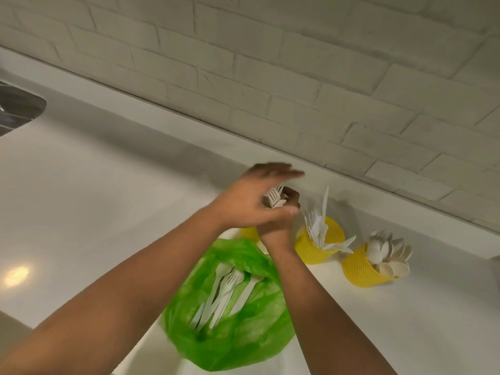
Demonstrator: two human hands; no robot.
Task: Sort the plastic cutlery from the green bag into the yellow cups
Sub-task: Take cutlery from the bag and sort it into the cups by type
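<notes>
My right hand [274, 231] grips a bunch of white plastic forks [274, 198], tines up, above the counter. My left hand [249, 197] lies over the bunch from the left, fingers straight and thumb stretched under the tines. Just below both hands a yellow cup [250, 233] shows only a sliver. A second yellow cup [313, 249] to its right holds knives. A third yellow cup [358, 270], leaning, holds spoons. The green bag [243, 334] lies open in front of the cups, with several forks and knives [226, 292] inside.
Everything rests on a white counter [94, 198] that runs along a pale brick wall [297, 85]. A steel sink [19, 109] is sunk into the counter at the far left. A grey object [496, 262] peeks in at the right edge.
</notes>
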